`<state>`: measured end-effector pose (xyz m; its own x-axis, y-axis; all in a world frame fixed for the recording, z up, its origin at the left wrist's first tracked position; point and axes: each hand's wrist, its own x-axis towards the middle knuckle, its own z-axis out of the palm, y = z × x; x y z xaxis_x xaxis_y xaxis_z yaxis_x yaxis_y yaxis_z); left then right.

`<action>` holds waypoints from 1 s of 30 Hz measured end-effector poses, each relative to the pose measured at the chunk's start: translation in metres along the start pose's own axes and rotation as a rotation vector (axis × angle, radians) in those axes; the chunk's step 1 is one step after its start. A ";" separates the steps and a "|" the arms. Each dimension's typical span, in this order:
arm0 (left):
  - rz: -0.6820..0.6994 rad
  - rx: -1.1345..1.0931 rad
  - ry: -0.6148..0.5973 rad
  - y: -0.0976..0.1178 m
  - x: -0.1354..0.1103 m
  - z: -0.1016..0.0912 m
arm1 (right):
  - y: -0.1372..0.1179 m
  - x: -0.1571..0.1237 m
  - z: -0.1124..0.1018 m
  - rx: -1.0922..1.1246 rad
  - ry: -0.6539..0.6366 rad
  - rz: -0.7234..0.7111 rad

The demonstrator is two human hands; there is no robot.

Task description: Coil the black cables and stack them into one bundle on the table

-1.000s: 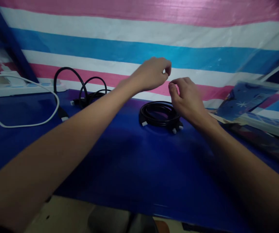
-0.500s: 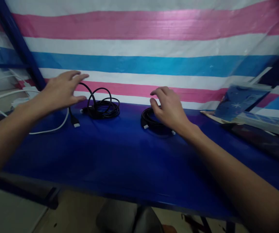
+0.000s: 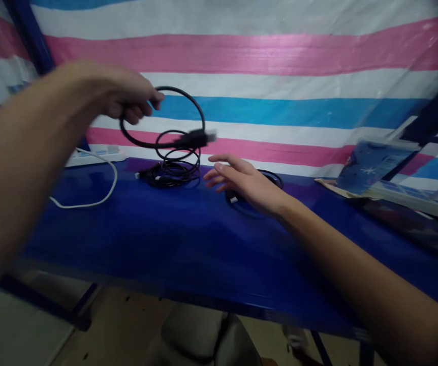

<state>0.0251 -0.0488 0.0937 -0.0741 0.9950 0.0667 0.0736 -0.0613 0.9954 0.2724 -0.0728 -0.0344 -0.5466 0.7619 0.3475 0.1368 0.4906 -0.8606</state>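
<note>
My left hand [image 3: 125, 96] is raised above the blue table [image 3: 188, 239] and closed on a black cable [image 3: 173, 134]. The cable loops down from my fingers, its plug end hanging at mid-height, and the rest of it lies in a loose heap on the table. My right hand [image 3: 242, 183] hovers low over the table with fingers stretched out towards that heap. Under and behind my right hand lies a second black cable coil [image 3: 270, 178], mostly hidden by the hand.
A white power strip [image 3: 93, 155] with a white cord [image 3: 89, 195] lies at the back left. A striped pink, white and blue sheet [image 3: 280, 81] hangs behind the table. Blue packaging and flat items [image 3: 379, 162] sit at the right.
My left hand has gripped the left black cable and lifted it. My right hand has left the coiled cable and moved left, fingers spread.
</note>
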 end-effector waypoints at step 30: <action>0.103 0.198 -0.765 -0.083 -0.027 0.113 | 0.027 0.011 -0.030 -0.962 0.429 -0.138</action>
<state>0.1334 -0.0619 0.0019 0.6411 0.7672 0.0209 0.2235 -0.2127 0.9512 0.2955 -0.0385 -0.0427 -0.2960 0.6674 0.6833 0.7943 0.5694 -0.2120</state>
